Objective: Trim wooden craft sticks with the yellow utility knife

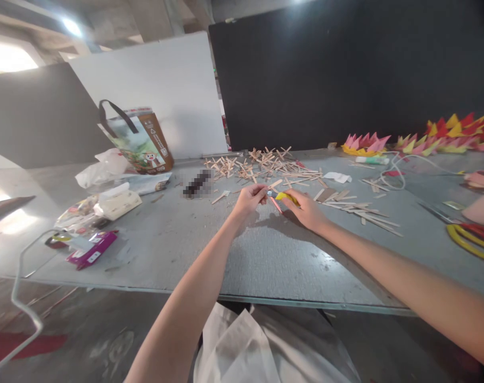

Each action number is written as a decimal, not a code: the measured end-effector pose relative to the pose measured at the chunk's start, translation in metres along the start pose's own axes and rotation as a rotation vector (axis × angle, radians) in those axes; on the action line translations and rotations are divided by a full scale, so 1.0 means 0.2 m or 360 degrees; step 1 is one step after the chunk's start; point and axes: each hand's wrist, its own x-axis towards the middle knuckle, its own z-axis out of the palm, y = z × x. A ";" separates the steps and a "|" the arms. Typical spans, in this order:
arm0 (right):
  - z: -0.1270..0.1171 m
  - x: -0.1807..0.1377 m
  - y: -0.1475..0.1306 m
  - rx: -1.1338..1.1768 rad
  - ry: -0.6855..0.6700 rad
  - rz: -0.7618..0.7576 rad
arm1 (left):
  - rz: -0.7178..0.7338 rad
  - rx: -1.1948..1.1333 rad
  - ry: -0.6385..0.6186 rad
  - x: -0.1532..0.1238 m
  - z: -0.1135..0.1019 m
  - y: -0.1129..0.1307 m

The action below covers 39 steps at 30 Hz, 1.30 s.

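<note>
My left hand [250, 199] is out over the middle of the table, its fingertips pinched together at the grey-blue tip of a small yellow-handled tool. Whatever sits between those fingers is too small to make out. My right hand [308, 210] is closed around the yellow-handled tool [285, 197], whose exact kind does not show. A thin reddish strip [276, 205] slants down below the tip. Just beyond both hands lies a loose heap of wooden craft sticks [271, 162]. More wooden sticks [359, 209] are spread to the right of my right hand.
At the left stand a printed carrier bag [146, 141], a tissue pack [117, 202] and a purple box [92, 250]. On the right are scissors [471, 234], a glue stick [371, 159], a white cable [403, 173] and folded paper pieces [365, 143]. A black panel [345, 74] rises behind the table.
</note>
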 end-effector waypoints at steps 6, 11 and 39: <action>0.00 0.01 0.01 0.0024 0.0032 0.0060 | -0.0092 -0.0130 -0.0071 -0.01 0.03 0.01; 0.00 0.00 0.02 0.0037 0.0033 0.0080 | -0.0142 -0.0197 -0.0052 -0.01 0.06 0.03; 0.00 0.00 0.03 0.0070 0.0039 0.0116 | -0.0147 -0.0375 -0.0040 -0.04 0.10 0.09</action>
